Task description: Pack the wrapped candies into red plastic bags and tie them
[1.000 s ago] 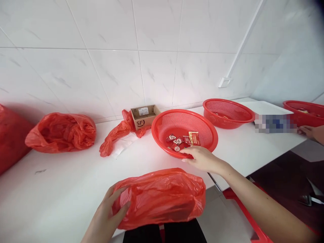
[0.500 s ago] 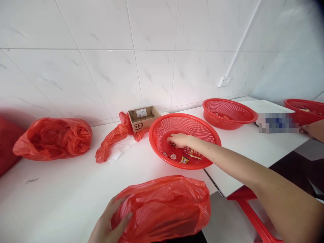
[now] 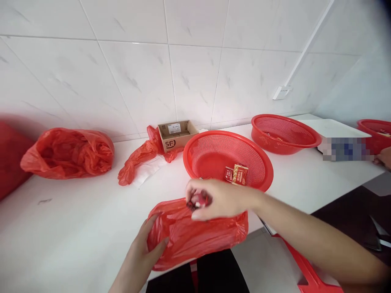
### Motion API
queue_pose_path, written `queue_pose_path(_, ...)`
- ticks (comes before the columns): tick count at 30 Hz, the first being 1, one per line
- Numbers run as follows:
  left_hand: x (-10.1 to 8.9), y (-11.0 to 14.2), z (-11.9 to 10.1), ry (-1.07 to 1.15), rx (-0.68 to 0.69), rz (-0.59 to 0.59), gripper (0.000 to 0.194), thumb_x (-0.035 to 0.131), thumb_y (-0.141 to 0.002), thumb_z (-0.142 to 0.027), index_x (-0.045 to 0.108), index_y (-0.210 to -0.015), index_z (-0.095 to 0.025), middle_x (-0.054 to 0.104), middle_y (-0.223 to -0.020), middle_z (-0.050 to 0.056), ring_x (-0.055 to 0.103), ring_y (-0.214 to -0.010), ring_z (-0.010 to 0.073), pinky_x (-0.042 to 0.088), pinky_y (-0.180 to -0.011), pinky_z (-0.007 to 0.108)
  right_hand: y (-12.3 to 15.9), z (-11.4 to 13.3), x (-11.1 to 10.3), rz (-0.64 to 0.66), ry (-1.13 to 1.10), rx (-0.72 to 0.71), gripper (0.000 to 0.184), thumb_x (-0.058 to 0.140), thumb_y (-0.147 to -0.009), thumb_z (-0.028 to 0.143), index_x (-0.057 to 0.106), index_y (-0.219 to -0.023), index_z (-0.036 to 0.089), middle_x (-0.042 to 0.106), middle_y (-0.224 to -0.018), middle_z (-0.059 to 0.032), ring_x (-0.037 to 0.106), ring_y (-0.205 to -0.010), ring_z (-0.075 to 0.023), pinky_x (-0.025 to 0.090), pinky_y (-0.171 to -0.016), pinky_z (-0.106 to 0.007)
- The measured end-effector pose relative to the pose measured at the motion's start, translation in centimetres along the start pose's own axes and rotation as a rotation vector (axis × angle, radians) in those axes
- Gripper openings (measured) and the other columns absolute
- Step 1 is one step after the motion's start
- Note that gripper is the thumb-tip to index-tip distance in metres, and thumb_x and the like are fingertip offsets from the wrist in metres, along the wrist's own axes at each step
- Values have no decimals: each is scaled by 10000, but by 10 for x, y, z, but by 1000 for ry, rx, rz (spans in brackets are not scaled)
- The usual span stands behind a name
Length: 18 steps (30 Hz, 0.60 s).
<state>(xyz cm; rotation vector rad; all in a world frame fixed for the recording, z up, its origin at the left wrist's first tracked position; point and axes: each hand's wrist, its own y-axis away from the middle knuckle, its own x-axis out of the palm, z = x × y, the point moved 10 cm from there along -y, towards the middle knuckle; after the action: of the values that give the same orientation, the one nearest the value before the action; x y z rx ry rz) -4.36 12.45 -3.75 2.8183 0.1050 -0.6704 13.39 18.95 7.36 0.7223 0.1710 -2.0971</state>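
Observation:
My left hand (image 3: 146,247) grips the left end of a red plastic bag (image 3: 198,240) at the table's front edge, thumb on its near side. Above the bag hovers my right hand (image 3: 221,199), fingers curled round small wrapped snacks (image 3: 200,199) in dark red and white, slightly blurred. Just behind it stands a red perforated basket (image 3: 214,140), its near rim partly hidden by my right hand and wrist. Red and cream packets (image 3: 240,175) lie inside the basket, towards its right.
Behind are a small cardboard box (image 3: 180,140) and a crumpled red bag (image 3: 142,156). A bulky red bag (image 3: 69,152) sits at left. To the right come a second red basket (image 3: 284,134), a white scale (image 3: 339,128), another red basket (image 3: 374,132) and another person's hand (image 3: 385,158).
My right hand has come out of the basket towards me with wrapped snacks and is now over the red bag. Fewer packets show in the basket. My left hand keeps hold of the bag.

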Motion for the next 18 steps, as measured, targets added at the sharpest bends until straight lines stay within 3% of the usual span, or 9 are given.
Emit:
queue_pose_path(2, 7, 1, -1, -2, -1, 59, 680, 596, -776, -466, 448, -1389, -213, 480, -1459, 86, 362, -1398, 283, 311, -1139, 439, -2, -2, 27, -40, 172, 29, 174, 585, -878, 334, 504, -982, 220, 584, -970, -16, 559, -789, -132, 438, -676, -254)
queue_pose_path(4, 12, 3, -1, 19, -3, 107, 664, 583, -791, -430, 432, -1401, -216, 474, -1465, 86, 375, -1390, 282, 332, -1126, 442, -5, -13, 38, -96, 321, 84, 50, 470, -930, 243, 484, -926, 195, 597, -979, -46, 558, -793, -148, 407, -667, -271)
queue_pose_path(9, 10, 6, 2, 25, 8, 122, 646, 579, -810, -382, 413, -1415, -230, 475, -1467, 69, 377, -1388, 275, 332, -1127, 440, -4, -24, 32, -129, 211, 109, 157, 339, -981, 290, 453, -901, 218, 633, -892, -13, 588, -772, -149, 412, -663, -266)
queue_pose_path(13, 7, 8, -2, 29, 44, 132, 603, 564, -834, -364, 431, -1406, -225, 507, -1437, 80, 441, -1344, 277, 370, -1102, 434, 6, -40, 44, -63, 347, 261, 145, 435, -934, 312, 516, -977, 199, 639, -1038, -92, 619, -926, -236, 448, -754, -341)
queue_pose_path(16, 7, 11, -7, 38, 62, 146, 581, 560, -846, -383, 453, -1397, -237, 552, -1393, 77, 505, -1289, 278, 414, -1065, 418, 18, -46, 50, -23, 395, 353, 436, 650, -800, 392, 535, -1179, 209, 594, -1216, -137, 588, -1070, -325, 460, -809, -390)
queue_pose_path(18, 5, 12, -5, 38, 59, 139, 579, 568, -844, -406, 469, -1390, -242, 564, -1380, 73, 500, -1292, 283, 411, -1068, 421, 24, -36, 37, -83, 280, 305, 545, 664, -787, 463, 510, -1275, 277, 598, -1250, -94, 602, -1067, -288, 476, -806, -359)
